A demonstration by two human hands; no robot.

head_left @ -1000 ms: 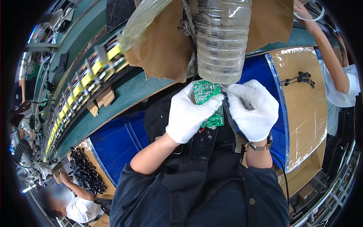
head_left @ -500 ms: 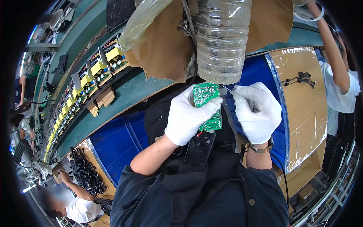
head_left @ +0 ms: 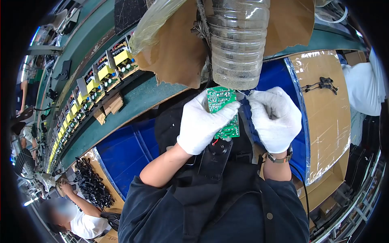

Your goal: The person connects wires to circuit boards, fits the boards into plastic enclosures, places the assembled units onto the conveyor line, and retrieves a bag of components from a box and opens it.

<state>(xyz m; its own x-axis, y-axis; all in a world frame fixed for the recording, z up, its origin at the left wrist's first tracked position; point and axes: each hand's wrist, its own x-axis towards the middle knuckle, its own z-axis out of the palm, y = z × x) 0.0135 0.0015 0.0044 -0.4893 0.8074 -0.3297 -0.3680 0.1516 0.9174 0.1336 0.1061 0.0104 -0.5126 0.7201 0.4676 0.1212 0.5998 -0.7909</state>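
beyond the hands is a ridged bottle [head_left: 238, 52]; nearer, the left hand [head_left: 199, 126] and right hand [head_left: 276, 119] flank the green board [head_left: 221, 98], clamped between left thumb and fingers, seemingly to steady its exposed soldered face, while right fingertips pinch together on a thin metallic piece [head_left: 242, 93] angled towards its upper corner.

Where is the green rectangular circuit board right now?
In the head view, the green circuit board is in the white-gloved left hand, just below the ribbed clear plastic container and left of the right hand.
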